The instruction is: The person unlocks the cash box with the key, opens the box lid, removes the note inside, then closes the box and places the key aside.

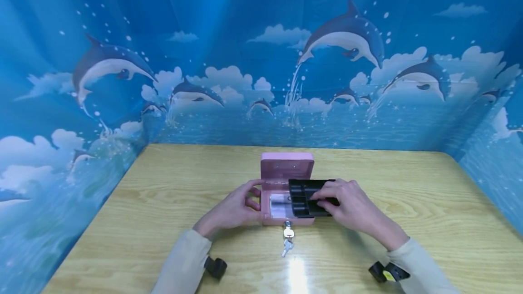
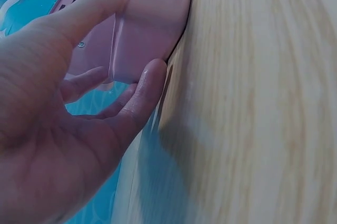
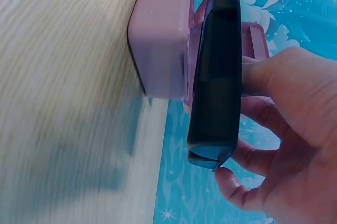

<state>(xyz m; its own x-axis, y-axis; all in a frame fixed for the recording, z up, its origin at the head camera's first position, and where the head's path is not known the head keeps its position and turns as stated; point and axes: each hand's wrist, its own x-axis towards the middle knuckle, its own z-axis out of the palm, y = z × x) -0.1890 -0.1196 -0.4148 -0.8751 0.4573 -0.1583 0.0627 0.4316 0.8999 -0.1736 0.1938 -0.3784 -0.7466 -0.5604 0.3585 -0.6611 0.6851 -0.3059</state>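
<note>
A small pink cash box point(image 1: 286, 219) stands open on the wooden table point(image 1: 163, 203), its lid point(image 1: 287, 165) raised toward the back. My left hand point(image 1: 237, 208) holds the box's left side point(image 2: 150, 23), thumb and fingers around its corner. My right hand point(image 1: 351, 205) grips a black coin tray point(image 1: 306, 196) and holds it tilted, partly lifted over the right half of the box. In the right wrist view the black tray point(image 3: 216, 76) sits just off the pink box point(image 3: 160, 39). White paper point(image 1: 279, 205) shows inside the box. Keys point(image 1: 288, 242) hang from the front lock.
Blue dolphin-print curtains point(image 1: 261, 58) wall in the table on the back and both sides. Bare wood lies to the left, right and front of the box. Black wrist straps point(image 1: 215, 267) show on both sleeves.
</note>
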